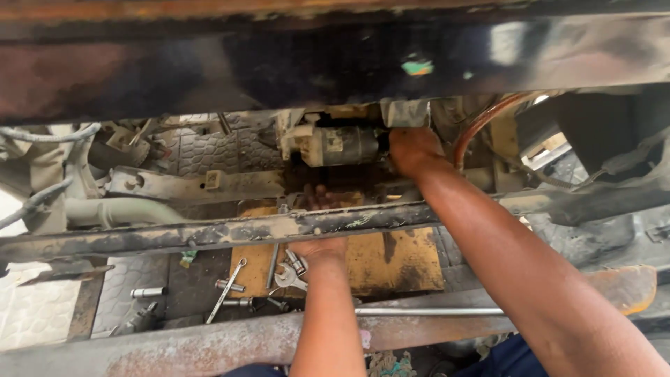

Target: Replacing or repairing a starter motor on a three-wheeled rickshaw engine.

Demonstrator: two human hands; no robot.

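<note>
I look down through a vehicle's frame. A dirty cylindrical starter motor (342, 146) sits mounted in the middle, partly under the black body panel. My right hand (413, 151) reaches in and is closed against its right end. My left hand (317, 223) reaches up behind a rusty crossbar (209, 234); its fingers are partly hidden by the bar and I cannot tell what they touch.
On a yellow board (398, 262) and the paved ground below lie wrenches (227, 290), sockets (148, 292) and a steel rod (426, 311). An orange hose (481, 119) curves at the right. Grey cables (42, 136) hang at the left. A rusty beam (209, 342) crosses the foreground.
</note>
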